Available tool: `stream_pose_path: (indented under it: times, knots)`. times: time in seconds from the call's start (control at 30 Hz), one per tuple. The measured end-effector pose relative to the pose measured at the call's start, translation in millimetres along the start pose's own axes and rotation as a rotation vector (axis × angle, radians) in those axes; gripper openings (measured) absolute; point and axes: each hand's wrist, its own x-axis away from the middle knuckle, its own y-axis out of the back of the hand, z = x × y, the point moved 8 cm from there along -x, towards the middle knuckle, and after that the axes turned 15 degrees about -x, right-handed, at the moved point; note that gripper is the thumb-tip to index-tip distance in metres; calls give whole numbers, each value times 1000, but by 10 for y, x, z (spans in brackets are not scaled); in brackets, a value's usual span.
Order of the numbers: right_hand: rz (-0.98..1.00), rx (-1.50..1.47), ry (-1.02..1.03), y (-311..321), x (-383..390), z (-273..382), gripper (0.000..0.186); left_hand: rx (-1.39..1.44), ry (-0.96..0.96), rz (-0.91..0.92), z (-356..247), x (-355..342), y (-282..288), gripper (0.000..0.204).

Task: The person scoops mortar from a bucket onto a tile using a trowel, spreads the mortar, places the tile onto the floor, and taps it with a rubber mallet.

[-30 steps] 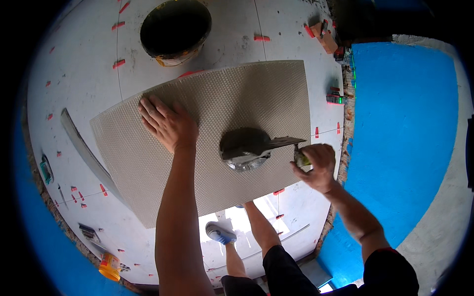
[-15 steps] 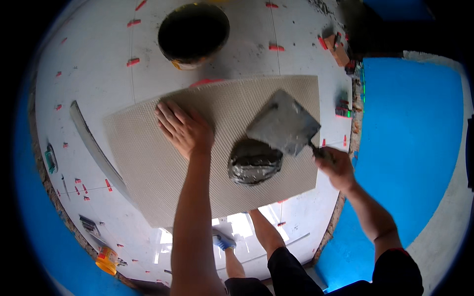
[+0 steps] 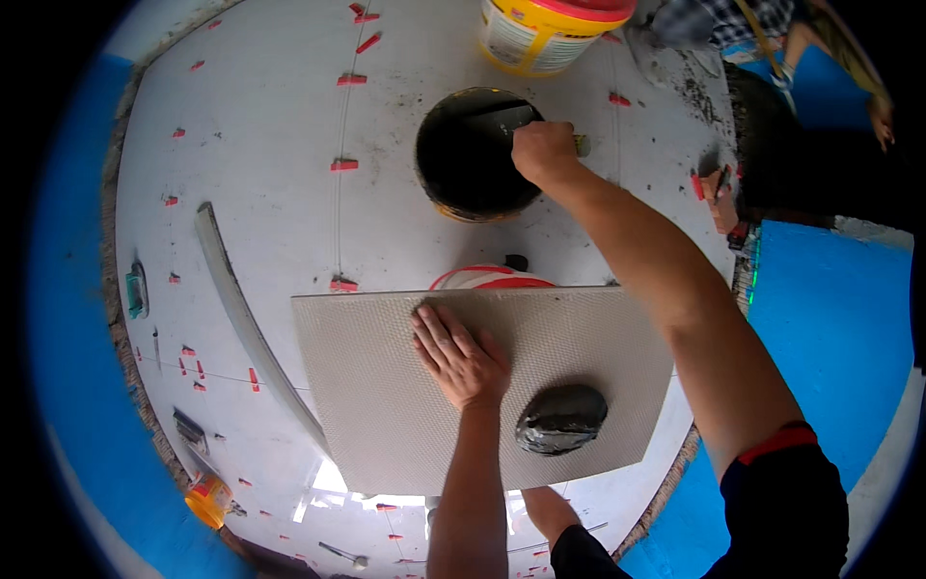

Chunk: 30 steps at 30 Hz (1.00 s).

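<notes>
Across the textured tile (image 3: 362,405), your left hand (image 3: 461,359) lies flat, gripping nothing; ahead, your right hand (image 3: 547,154) grasps a trowel (image 3: 502,120), blade apparently inside the bucket (image 3: 473,214); the mortar mound (image 3: 562,420), lengthwise roughly crosswise, sits rightward, nearer your left.

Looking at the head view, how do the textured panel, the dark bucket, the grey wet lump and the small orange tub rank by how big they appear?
Largest to smallest:
1. Textured panel
2. Dark bucket
3. Grey wet lump
4. Small orange tub
</notes>
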Motion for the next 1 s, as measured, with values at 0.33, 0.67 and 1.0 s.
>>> stream_pose_path:
  times: [0.33,0.67,1.0]
  knots:
    - [235,-291,-142,-486,-498,87,50,21,13,39,19,0,-48,72]
    - [300,-252,-48,-90,-409,-190,56,22,5,9,36,-1,-25,74]
    - [166,-772,33,127,167,-765,44,23,-16,-40,-25,1,28,75]
